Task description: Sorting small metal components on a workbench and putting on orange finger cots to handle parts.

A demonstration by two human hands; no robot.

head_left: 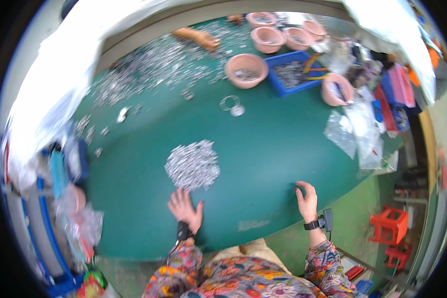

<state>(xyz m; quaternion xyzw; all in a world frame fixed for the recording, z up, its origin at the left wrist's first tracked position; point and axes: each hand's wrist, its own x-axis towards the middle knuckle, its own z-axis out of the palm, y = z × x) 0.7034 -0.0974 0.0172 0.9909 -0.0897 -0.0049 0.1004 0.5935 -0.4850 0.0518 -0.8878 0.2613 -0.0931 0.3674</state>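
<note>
The left hand [185,209] is spreading its fingers palm down over the green worktop [268,144], its fingertips reaching the near edge of a pile of small silvery pieces [192,165]; whether they are touching the pieces is hard to tell. The pile is sitting left of the worktop's middle. The right hand [307,199] is hovering or resting near the worktop's front edge, well apart from the pile, its fingers loosely curving, its thumb standing away from them and nothing showing in its grasp. Both wrists are wearing dark bands.

Beyond the pile, a pale ring [228,103] and a whitish disc [237,110] are lying side by side. Farther back, a co-worker's hand [208,41] is reaching in among scattered silvery pieces [144,64]. A pink bowl [243,60] is standing just beside a blue tray [300,89], both holding small pieces. A clear bag [340,131] is lying toward the right.
</note>
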